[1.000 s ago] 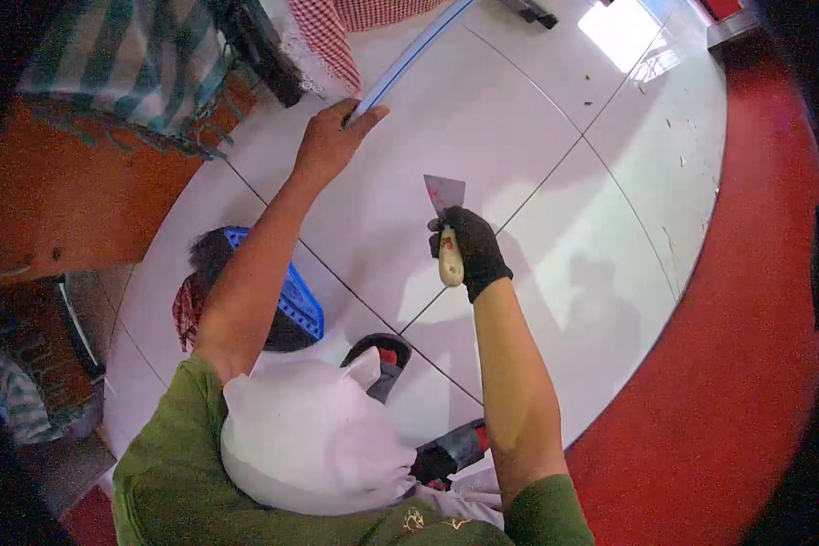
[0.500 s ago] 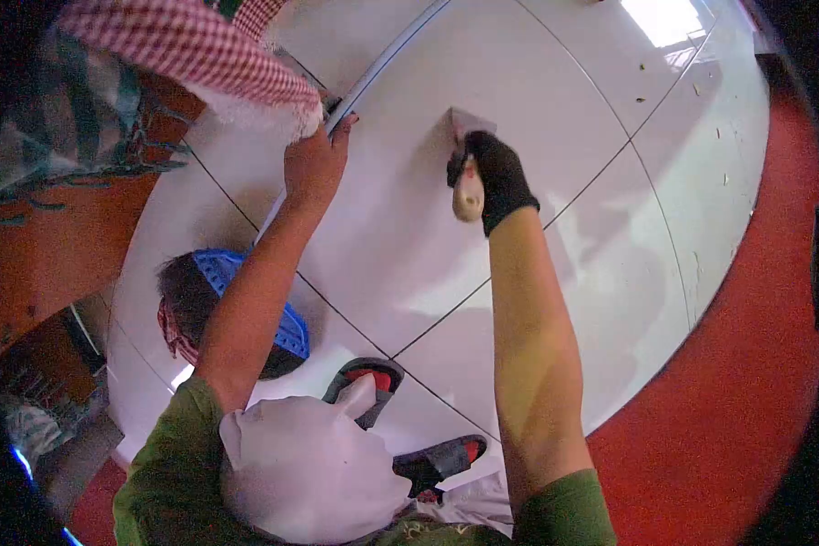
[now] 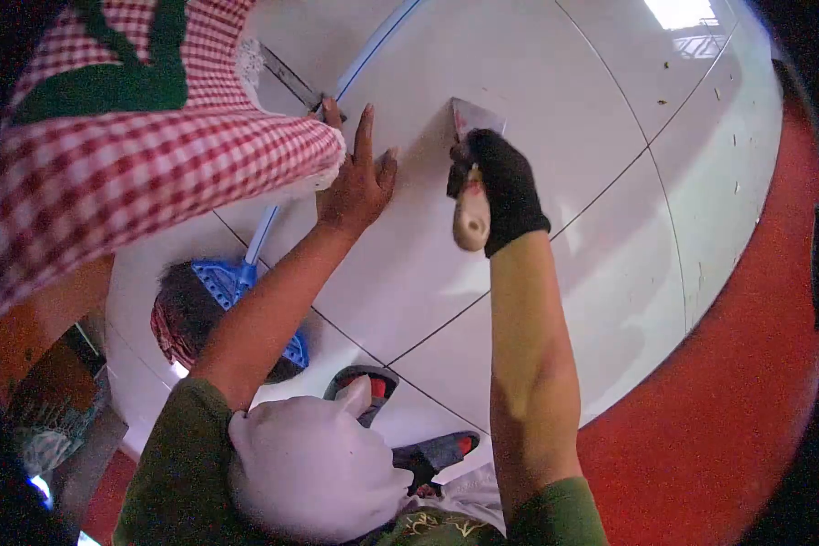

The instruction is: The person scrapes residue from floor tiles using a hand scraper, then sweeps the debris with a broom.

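Observation:
My right hand (image 3: 510,187), in a black glove, is closed round a putty knife (image 3: 471,214). The pale handle points towards me, and the flat metal blade lies against or just above the white tiled floor (image 3: 555,273). My left hand (image 3: 359,187) is bare with its fingers spread, beside the hem of a red-and-white checked cloth (image 3: 218,168). A blue broom (image 3: 227,282) with dark bristles lies by my left forearm. Its light blue stick (image 3: 373,45) runs up past my left fingers, partly hidden by the cloth and my arm.
A red floor covering (image 3: 701,409) borders the tiles on the right. Small chips (image 3: 664,65) are scattered on the tiles at the upper right. My sandalled feet (image 3: 437,450) are below. An orange-brown panel (image 3: 59,300) stands at the left under the cloth.
My left hand has let go of the broom stick and spread its fingers, moving slightly right. The checked cloth now fills more of the upper left. The putty knife has shifted only slightly.

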Action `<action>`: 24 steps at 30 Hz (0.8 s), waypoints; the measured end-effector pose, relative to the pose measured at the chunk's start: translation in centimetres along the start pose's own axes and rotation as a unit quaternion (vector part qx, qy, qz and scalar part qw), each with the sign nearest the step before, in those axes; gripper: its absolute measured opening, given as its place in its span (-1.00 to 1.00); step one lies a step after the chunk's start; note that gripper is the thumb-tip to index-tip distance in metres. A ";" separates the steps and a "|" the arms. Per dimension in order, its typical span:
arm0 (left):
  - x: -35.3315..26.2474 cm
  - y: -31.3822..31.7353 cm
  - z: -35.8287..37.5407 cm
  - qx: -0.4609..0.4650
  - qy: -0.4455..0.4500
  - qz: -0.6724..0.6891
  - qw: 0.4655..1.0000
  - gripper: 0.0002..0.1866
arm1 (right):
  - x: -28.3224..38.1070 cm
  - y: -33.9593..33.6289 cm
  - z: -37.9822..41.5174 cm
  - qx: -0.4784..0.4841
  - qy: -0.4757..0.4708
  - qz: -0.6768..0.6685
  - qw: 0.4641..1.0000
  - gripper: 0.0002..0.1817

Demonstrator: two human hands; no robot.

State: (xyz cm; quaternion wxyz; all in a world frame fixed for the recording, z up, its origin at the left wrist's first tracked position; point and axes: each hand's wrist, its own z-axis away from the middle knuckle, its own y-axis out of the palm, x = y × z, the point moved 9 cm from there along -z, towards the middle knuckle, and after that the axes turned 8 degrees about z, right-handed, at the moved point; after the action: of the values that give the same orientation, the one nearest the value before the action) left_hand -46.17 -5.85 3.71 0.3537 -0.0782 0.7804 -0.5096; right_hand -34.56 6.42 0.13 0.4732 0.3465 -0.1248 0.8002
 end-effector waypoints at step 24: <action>0.5 0.5 0.3 0.023 -0.039 -0.088 0.995 -0.41 | -0.3 -1.0 -0.5 -0.088 0.024 -0.069 0.993 -0.76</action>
State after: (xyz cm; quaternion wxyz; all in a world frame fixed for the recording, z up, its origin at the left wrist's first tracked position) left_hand -46.18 -6.09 3.01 0.3391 -0.1579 0.7444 -0.5531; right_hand -33.87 7.02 -0.56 0.5591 0.2923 -0.1595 0.7593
